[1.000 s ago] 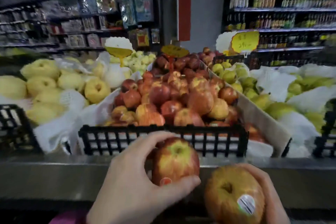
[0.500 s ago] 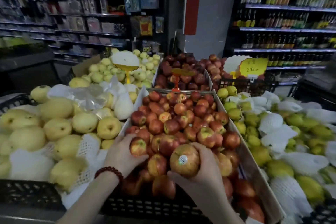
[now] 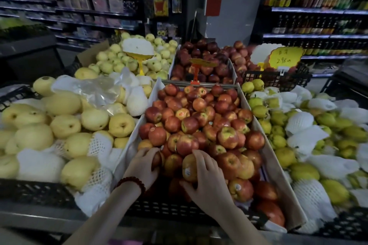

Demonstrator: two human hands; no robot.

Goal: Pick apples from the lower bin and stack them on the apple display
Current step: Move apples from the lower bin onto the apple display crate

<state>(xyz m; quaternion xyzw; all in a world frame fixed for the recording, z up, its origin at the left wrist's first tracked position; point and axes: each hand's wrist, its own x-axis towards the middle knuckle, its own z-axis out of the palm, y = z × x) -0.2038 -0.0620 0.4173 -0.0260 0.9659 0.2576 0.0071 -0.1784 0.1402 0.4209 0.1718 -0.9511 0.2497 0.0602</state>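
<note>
Fingers of the right hand (image 3: 207, 179): curled over a yellow-red stickered apple (image 3: 189, 167), thumb beneath it, holding it against the near slope of the heap. Fingers of the left hand (image 3: 144, 165): curled round a darker red apple (image 3: 157, 160) at the heap's near left edge, just beside the white liner; a beaded bracelet (image 3: 132, 183) sits on that wrist. Both apples touch their neighbours, so they look set down but not let go. Handling, as a judgement: firm, rounded, moderately heavy fruit with waxy skin that may slip; bruises if dropped or pressed hard; best cupped round the widest part and seated in a hollow between neighbours, since a poorly seated one could roll downslope. Around them: the apple display (image 3: 199, 117), red apples piled in a lined black crate (image 3: 169, 210). To the left, large yellow pears (image 3: 65, 123), some in foam netting. To the right, green-yellow pears (image 3: 286, 156) among white foam sleeves. Behind, darker apples (image 3: 201, 59) and a yellow price tag (image 3: 284, 57). The lower bin is not in view.
</note>
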